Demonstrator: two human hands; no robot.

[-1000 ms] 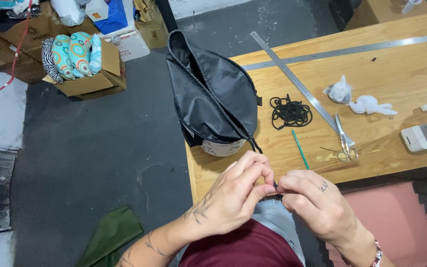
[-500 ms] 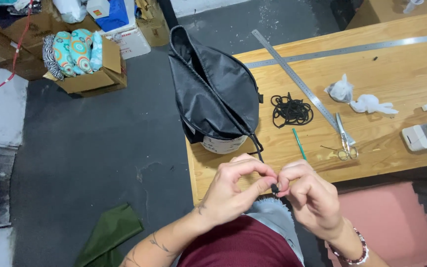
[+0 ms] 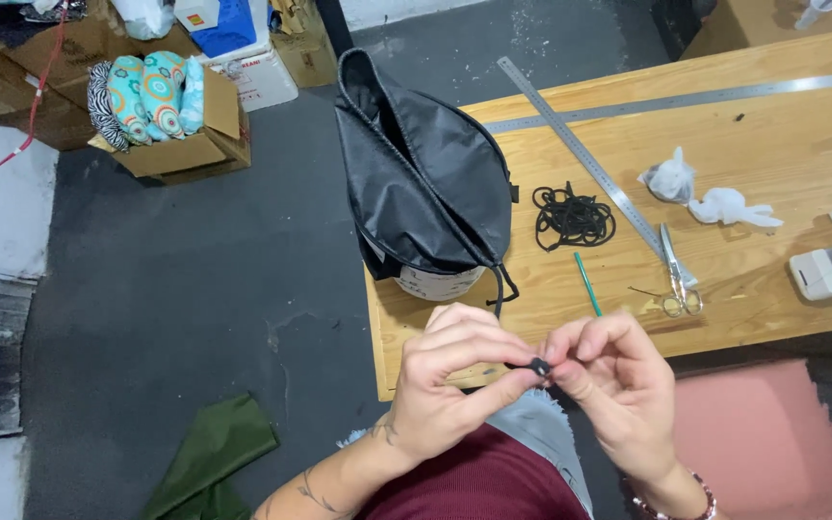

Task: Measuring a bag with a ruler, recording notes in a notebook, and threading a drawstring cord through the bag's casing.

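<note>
both hands raised together, fingers pinching a small black toggle.

Matt black cloth bag, bare wooden table, shiny metal ruler

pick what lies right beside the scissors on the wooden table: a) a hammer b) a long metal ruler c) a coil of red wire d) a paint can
b: the scissors lie on the wooden table with their blades up against the long metal ruler, which runs diagonally across the top; no red wire, hammer or paint can is on it.
</note>
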